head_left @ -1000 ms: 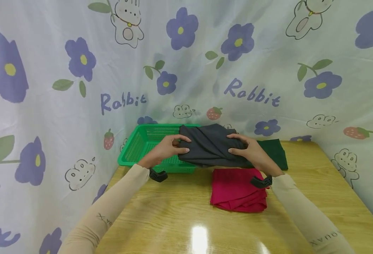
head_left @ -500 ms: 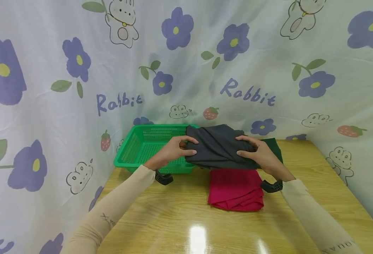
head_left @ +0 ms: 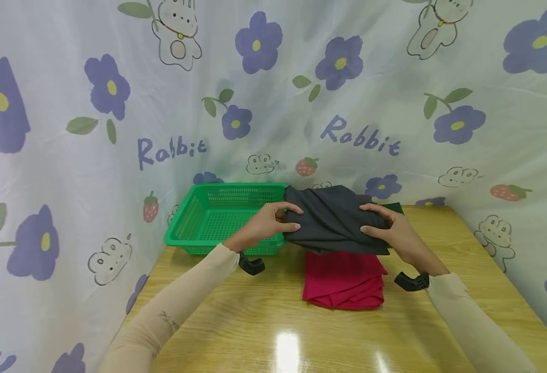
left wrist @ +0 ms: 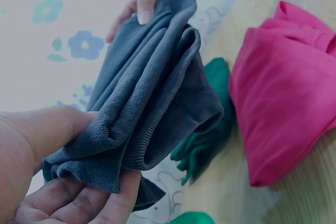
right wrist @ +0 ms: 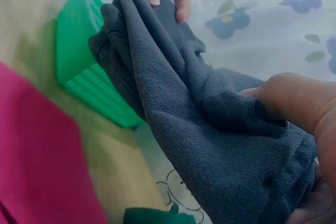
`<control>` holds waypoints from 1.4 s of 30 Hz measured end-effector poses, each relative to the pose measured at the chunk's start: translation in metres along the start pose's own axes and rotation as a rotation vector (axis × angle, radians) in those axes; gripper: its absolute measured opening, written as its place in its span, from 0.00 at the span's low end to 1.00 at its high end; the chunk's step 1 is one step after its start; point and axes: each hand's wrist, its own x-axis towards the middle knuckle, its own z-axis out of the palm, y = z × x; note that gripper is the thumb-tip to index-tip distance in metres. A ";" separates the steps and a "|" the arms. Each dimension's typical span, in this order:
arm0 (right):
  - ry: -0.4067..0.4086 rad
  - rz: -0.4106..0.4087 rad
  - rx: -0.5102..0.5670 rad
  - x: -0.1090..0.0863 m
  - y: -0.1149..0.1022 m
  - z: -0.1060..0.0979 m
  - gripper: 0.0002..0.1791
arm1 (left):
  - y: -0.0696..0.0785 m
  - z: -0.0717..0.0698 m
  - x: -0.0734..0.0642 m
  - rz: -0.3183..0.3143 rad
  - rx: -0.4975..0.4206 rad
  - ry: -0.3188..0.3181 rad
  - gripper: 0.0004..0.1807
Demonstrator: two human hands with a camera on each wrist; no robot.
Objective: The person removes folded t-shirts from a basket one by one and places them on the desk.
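Observation:
Both hands hold up a folded dark grey garment (head_left: 331,220) above the table. My left hand (head_left: 270,223) grips its left end, thumb on the near face and fingers round the far side. At the other end my right hand (head_left: 392,228) pinches it the same way. Ribbed edges and stacked folds of the grey cloth (left wrist: 142,93) show in the left wrist view. Below and nearer lies a folded crimson garment (head_left: 343,285), its back part covered by the grey one. A dark green folded cloth (head_left: 394,207) peeks out behind the right hand, mostly hidden.
A green plastic basket (head_left: 180,242) with perforated walls stands at the back left, its right end behind the grey garment. The wooden table (head_left: 236,321) meets a hanging curtain (head_left: 273,103) printed with flowers and rabbits at the back and sides.
Both hands have carried the grey garment to the right, away from over the basket. More of the basket shows now, and less of the green cloth.

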 end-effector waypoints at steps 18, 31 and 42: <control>0.058 -0.004 -0.044 -0.042 0.017 -0.030 0.32 | 0.009 0.046 0.015 0.106 0.066 -0.057 0.18; 0.134 0.056 -0.053 -0.086 0.037 -0.051 0.35 | 0.015 0.095 0.029 0.140 0.158 -0.067 0.18; 0.218 0.057 -0.077 -0.110 0.060 -0.068 0.35 | 0.019 0.131 0.038 0.164 0.172 -0.092 0.17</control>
